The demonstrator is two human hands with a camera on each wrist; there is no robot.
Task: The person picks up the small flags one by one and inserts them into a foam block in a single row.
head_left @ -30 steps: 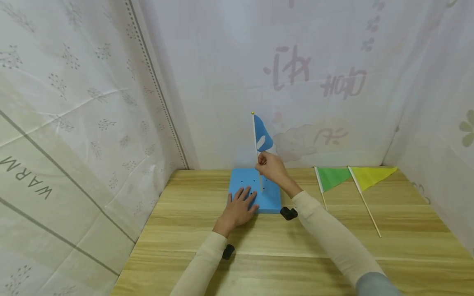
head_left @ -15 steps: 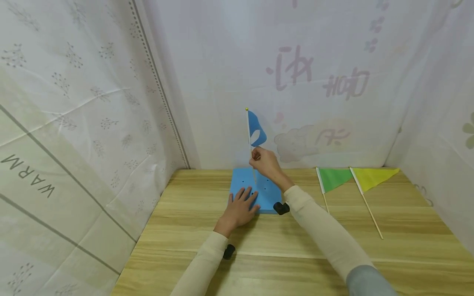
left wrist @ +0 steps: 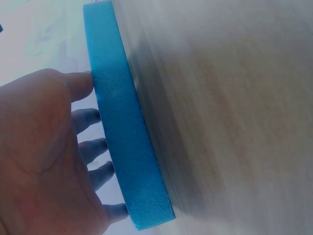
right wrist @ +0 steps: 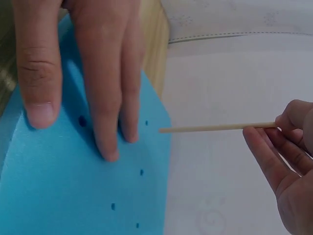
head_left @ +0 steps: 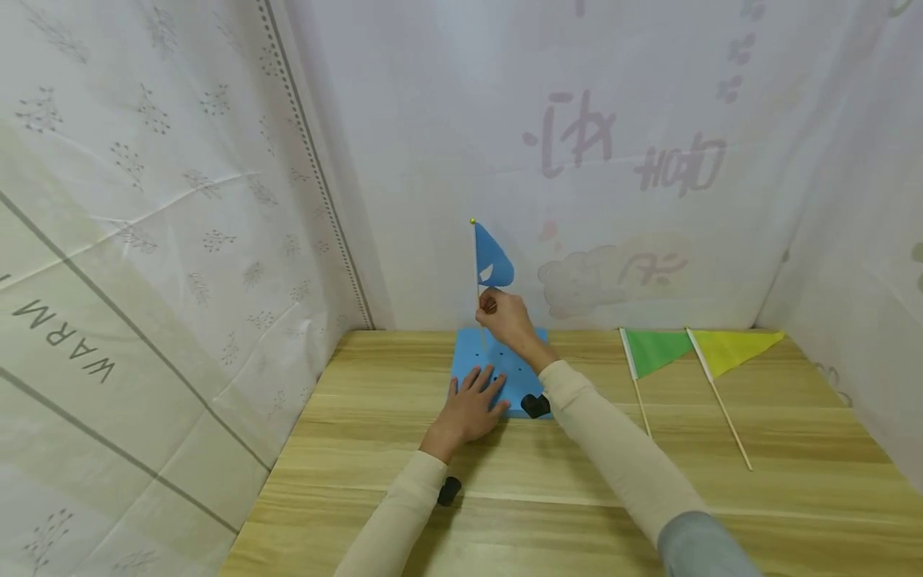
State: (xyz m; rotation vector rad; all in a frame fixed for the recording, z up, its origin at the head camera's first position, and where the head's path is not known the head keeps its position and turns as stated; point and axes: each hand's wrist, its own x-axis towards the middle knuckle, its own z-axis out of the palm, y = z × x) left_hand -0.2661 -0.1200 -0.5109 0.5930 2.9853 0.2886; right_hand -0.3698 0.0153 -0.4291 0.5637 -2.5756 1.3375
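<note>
A blue foam block (head_left: 530,385) with several small holes in its top lies toward the back of the table. My left hand (head_left: 470,410) rests on the block's front left part, fingers spread and straight; the left wrist view shows the fingertips (left wrist: 100,176) touching its top. Above the block's back left, my right hand (head_left: 506,319) pinches the wooden stick (right wrist: 210,129) of a blue triangular flag (head_left: 493,260) with a yellow bead on top. The flag stands nearly upright. In the right wrist view the stick's lower end is apart from the block, near a hole.
To the right lie a green flag (head_left: 654,353) and a yellow flag (head_left: 735,351) on wooden sticks, side by side on the wood-grain table (head_left: 577,513). A printed curtain (head_left: 433,160) hangs close behind the table's back edge, with more fabric (head_left: 144,320) at the left.
My right hand has moved left with the blue flag, from over the block's middle toward its back left. The left hand stays on the block. The view has shifted slightly.
</note>
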